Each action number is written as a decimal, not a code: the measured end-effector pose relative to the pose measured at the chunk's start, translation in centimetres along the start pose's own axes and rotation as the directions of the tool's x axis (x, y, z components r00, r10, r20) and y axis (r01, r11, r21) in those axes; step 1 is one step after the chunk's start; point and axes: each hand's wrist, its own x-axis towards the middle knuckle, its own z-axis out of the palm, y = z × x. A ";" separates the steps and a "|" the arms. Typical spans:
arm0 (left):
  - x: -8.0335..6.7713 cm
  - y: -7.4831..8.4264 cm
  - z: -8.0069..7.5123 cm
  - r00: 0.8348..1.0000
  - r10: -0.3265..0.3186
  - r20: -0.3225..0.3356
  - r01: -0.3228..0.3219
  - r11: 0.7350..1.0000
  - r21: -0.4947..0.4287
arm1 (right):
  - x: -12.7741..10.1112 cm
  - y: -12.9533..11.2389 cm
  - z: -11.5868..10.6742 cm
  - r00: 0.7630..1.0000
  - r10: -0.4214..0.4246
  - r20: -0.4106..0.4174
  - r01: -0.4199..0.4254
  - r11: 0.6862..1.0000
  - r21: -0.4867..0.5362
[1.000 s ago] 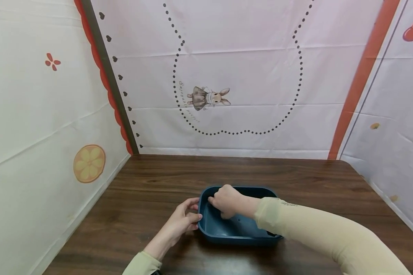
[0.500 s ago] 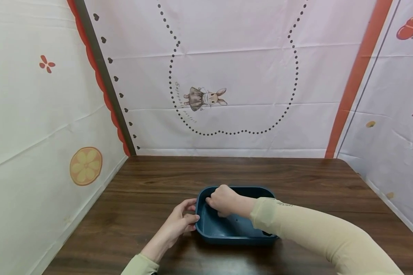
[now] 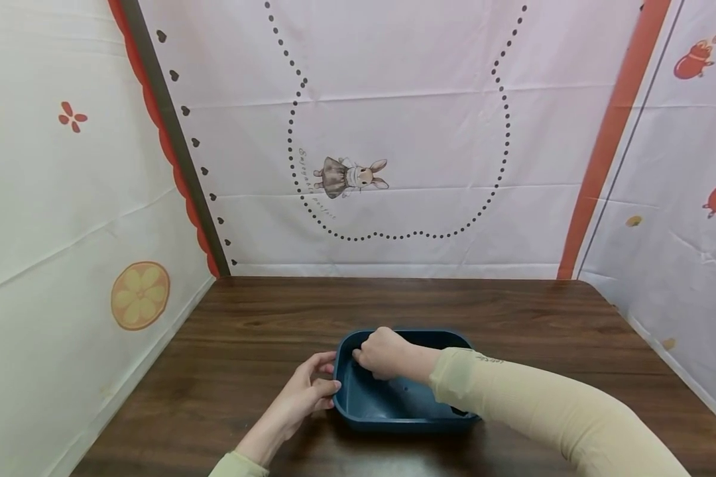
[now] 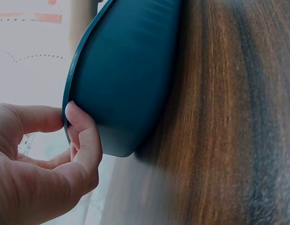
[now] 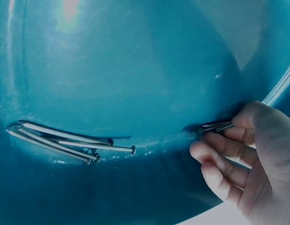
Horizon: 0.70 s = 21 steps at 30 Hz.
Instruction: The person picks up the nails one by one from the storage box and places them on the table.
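Observation:
A dark blue plastic tub (image 3: 394,423) stands on the wooden table. At its left end my left hand (image 3: 301,391) pinches the rim between thumb and fingers; the left wrist view shows that hand (image 4: 51,154) close to the tub's outer wall (image 4: 126,70). Inside the tub, near the far left corner, is my right hand (image 3: 384,354). In the right wrist view the right hand (image 5: 248,159) pinches a few metal nails (image 5: 217,125) low against the tub, their far ends hidden by the fingers. Several more nails (image 5: 70,143) lie in a loose pile on the bottom.
Brown wood-grain table (image 3: 262,311) surrounds the tub. A white printed cloth (image 3: 406,152) hangs behind the table, and similar cloths line the left (image 3: 48,218) and right sides. Something small and dark (image 3: 461,412) shows at the tub's near right corner, partly behind the sleeve.
The head view has shifted slightly, so the whole scene sits further left and lower. My left hand keeps its grip on the rim; the right hand stays in the tub's far left corner.

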 end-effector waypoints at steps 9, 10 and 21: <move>0.2 -0.2 -0.1 1.000 0.008 0.019 -0.007 1.000 -0.021 | 0.1 0.0 -0.4 0.999 -0.015 0.037 0.016 1.000 -0.015; 0.2 -0.2 -0.1 1.000 0.007 0.018 -0.006 1.000 -0.020 | 0.1 0.0 -0.5 0.999 -0.016 0.042 0.017 1.000 -0.017; 0.1 -0.1 -0.1 1.000 0.001 0.012 0.000 1.000 -0.010 | 0.2 0.1 -0.9 0.995 -0.023 0.092 0.028 0.998 -0.055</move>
